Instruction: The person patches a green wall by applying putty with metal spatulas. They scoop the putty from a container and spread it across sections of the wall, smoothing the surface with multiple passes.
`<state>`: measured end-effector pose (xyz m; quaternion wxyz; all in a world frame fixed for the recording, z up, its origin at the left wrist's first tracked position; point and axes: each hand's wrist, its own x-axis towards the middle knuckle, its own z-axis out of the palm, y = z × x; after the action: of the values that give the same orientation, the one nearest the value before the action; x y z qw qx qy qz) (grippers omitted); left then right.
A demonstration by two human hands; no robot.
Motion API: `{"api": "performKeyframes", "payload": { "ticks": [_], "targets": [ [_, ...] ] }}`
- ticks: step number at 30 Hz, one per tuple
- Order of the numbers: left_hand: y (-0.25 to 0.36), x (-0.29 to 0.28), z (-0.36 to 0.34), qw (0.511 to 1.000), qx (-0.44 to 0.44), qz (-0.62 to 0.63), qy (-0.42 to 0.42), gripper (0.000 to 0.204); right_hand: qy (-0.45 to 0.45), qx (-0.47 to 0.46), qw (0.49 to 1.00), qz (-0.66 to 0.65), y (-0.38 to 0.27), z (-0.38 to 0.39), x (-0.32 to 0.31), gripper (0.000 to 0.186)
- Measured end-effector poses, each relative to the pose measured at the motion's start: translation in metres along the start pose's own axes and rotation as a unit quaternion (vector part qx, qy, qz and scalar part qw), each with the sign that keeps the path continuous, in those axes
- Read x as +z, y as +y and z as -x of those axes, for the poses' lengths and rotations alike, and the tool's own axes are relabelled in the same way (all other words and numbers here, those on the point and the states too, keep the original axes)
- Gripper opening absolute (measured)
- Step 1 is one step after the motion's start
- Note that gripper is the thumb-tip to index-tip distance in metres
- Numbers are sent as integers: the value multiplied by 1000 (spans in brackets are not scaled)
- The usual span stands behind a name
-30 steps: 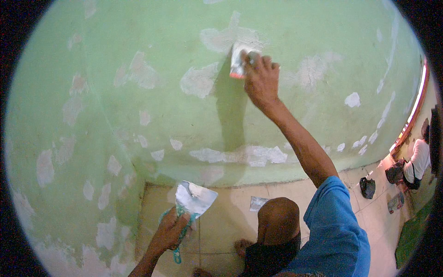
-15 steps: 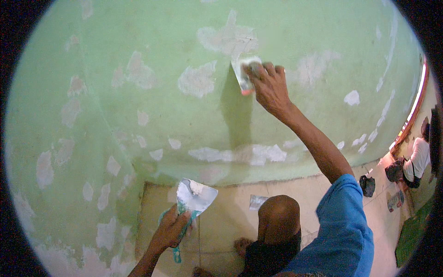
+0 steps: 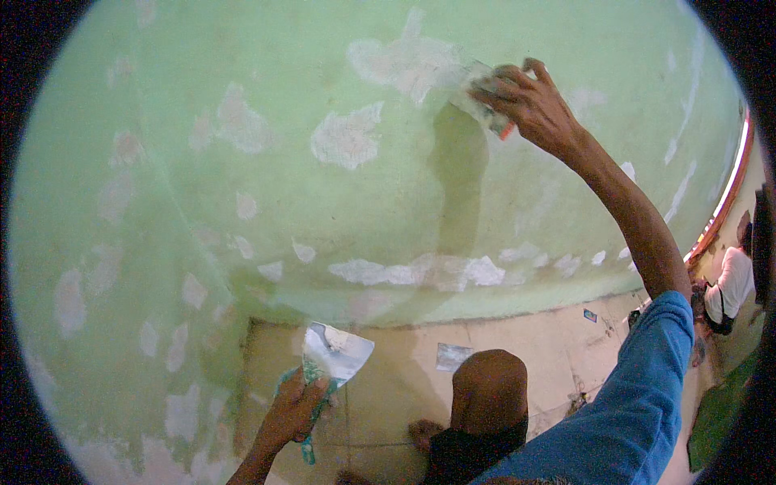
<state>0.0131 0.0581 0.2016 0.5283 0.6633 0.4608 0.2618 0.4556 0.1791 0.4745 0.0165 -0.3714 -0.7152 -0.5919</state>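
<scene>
My left hand (image 3: 293, 412), low and left of my knee, grips the green handle of a putty knife (image 3: 349, 360). White putty (image 3: 330, 335) sits on its wide metal blade, which points up. My right hand (image 3: 529, 101), arm stretched to the upper right, holds a flat scraper (image 3: 487, 115) with an orange-red corner against the green wall (image 3: 267, 186). Motion blurs this scraper, and my fingers partly cover it. Just left of it is a pale putty patch (image 3: 400, 65); another patch (image 3: 347, 136) lies lower.
Several more pale patches dot the wall. On the tiled floor (image 3: 388, 388) lie a small grey sheet (image 3: 454, 356) and a small dark blue card (image 3: 590, 315). Another person (image 3: 734, 283) in a white top is at the far right, above a green surface (image 3: 723, 412).
My right hand has swept the scraper right and slightly up along the wall, away from the upper patch. The left hand with the putty knife has barely shifted.
</scene>
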Motion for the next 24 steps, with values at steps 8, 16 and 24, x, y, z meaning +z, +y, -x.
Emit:
{"api": "performKeyframes", "payload": {
  "ticks": [8, 16, 24],
  "targets": [
    [-25, -2, -5, 997, 73, -19, 18, 26, 75, 51, 995, 40, 0, -25, -27, 44],
    [11, -6, 6, 997, -32, 66, -36, 30, 57, 55, 996, -40, -44, -1, 1, 42],
    [0, -8, -2, 998, -20, -12, -57, 33, 120, 326, 938, -15, -31, -23, -13, 37]
  ]
}}
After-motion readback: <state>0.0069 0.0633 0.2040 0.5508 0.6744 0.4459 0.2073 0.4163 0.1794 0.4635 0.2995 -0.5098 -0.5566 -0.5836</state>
